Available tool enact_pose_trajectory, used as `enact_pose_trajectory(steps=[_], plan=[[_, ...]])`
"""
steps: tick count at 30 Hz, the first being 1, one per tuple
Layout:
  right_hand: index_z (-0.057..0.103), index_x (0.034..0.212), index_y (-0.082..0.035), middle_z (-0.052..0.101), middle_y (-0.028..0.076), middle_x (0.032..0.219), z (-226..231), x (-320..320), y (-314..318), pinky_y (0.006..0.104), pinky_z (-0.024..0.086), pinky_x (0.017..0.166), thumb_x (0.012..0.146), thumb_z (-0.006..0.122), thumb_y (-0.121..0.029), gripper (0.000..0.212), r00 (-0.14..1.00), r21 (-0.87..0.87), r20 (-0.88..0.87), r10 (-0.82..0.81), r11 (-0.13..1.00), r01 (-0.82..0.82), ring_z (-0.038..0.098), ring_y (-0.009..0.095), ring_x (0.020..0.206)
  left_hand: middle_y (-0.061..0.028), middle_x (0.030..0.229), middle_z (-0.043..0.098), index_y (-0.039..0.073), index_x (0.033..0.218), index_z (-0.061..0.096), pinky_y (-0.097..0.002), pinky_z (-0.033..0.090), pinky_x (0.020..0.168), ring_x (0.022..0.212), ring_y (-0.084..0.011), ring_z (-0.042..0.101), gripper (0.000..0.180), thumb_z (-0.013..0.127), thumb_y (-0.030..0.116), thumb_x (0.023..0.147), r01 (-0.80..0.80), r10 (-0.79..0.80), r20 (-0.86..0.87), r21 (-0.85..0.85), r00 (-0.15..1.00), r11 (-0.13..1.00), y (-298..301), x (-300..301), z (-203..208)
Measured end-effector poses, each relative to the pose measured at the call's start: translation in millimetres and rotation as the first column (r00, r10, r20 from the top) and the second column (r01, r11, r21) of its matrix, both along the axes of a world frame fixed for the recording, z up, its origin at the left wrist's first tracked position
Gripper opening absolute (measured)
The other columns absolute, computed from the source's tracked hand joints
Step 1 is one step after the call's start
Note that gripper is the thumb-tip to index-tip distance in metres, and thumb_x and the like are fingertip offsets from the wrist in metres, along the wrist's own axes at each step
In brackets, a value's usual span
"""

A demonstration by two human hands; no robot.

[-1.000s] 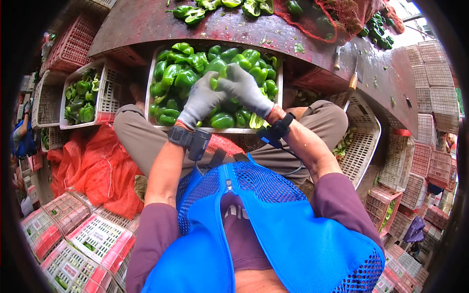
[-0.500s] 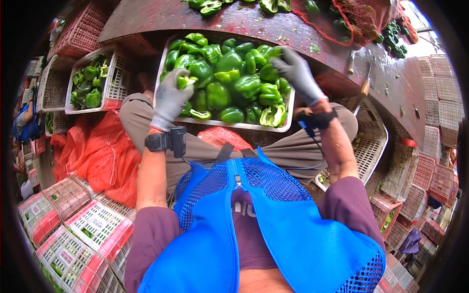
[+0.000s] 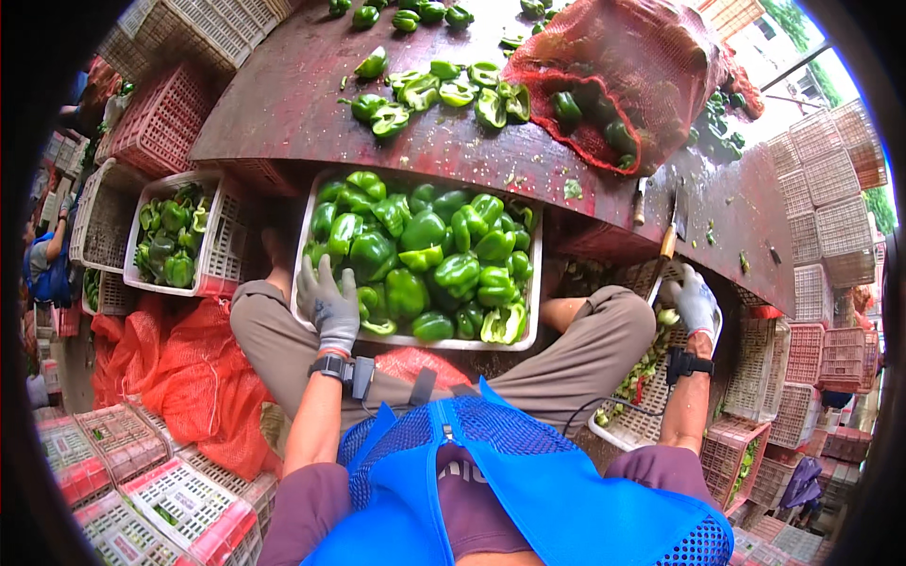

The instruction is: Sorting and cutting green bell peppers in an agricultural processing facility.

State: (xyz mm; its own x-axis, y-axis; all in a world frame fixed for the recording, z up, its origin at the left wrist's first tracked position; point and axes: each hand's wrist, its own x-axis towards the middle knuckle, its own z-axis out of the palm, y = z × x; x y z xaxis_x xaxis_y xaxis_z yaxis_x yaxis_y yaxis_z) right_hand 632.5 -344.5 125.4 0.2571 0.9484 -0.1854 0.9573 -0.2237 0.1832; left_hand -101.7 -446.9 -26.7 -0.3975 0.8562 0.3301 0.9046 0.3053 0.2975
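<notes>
In the head view, the person sits with a white plastic crate (image 3: 300, 283) across the lap, heaped with halved green bell peppers (image 3: 425, 264). The gloved left hand (image 3: 330, 304) rests on the crate's left rim, fingers curled over the edge and clamped on it. The crate looks stiff, with a slotted lattice wall, and by its fill it probably weighs a fair amount; the rim on both long sides seems the sound place to take hold, since a one-sided lift would likely tip it. The peppers are glossy, waxy and hollow, light singly, firm but easy to bruise or crack if squeezed.

To the right of the crate, the gloved right hand (image 3: 694, 300) reaches toward a knife (image 3: 672, 231) with a wooden handle lying on the wet, dark red table (image 3: 283, 104); whether the fingers have closed on the handle cannot be told. Beyond the crate, cut pepper halves (image 3: 444, 90) lie loose on the table beside a red mesh sack (image 3: 623, 75), soft and slack. Left of the crate stands a second white basket (image 3: 215, 236) of peppers.
</notes>
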Motion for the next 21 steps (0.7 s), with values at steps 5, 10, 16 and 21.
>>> enact_pose_trajectory(steps=[5,10,16,21], plan=[[0.068,0.156,-0.006,0.079,0.026,0.138,29,-259,124,0.0524,0.06,0.113,0.104,0.078,-0.024,0.055,0.647,0.346,-0.449,0.616,0.788,-0.509,0.075,0.046,0.131,-0.0211,0.172,0.056,0.013,0.184,0.033,-0.0665,0.04,0.13,0.155,-0.0551,0.051,0.094,0.072,0.043,0.105,-0.093,0.091,-0.026,-0.108,0.996,0.99,31,-24,-41],[0.069,0.153,-0.015,0.073,0.022,0.139,-44,-511,262,0.0547,0.062,0.101,0.101,0.07,-0.011,0.053,0.324,0.487,-0.231,0.917,0.397,-0.778,0.075,0.045,0.121,-0.0217,0.172,0.055,0.01,0.184,0.033,-0.0662,0.038,0.131,0.155,-0.0558,0.051,0.094,0.072,0.042,0.104,-0.072,0.071,-0.012,-0.13,0.997,0.989,49,-53,-49],[0.084,0.126,-0.024,0.077,0.017,0.132,-110,-661,348,0.0528,0.064,0.097,0.106,0.068,-0.017,0.027,0.376,0.359,0.029,0.926,0.342,-0.869,0.074,0.039,0.126,-0.0204,0.173,0.054,0.01,0.185,0.03,-0.0659,0.038,0.131,0.157,-0.0548,0.049,0.094,0.072,0.039,0.105,-0.034,0.037,0.026,-0.135,0.999,0.99,59,-77,-44],[0.083,0.11,-0.018,0.08,0.016,0.114,-101,-673,295,0.0562,0.064,0.086,0.099,0.072,-0.022,0.016,0.382,0.522,-0.005,0.924,0.328,-0.787,0.079,0.039,0.108,-0.0274,0.181,0.041,0.008,0.181,0.039,-0.0662,0.035,0.133,0.163,-0.0526,0.041,0.091,0.073,0.051,0.107,-0.095,0.099,0.034,-0.107,0.995,0.99,36,-89,-20]])
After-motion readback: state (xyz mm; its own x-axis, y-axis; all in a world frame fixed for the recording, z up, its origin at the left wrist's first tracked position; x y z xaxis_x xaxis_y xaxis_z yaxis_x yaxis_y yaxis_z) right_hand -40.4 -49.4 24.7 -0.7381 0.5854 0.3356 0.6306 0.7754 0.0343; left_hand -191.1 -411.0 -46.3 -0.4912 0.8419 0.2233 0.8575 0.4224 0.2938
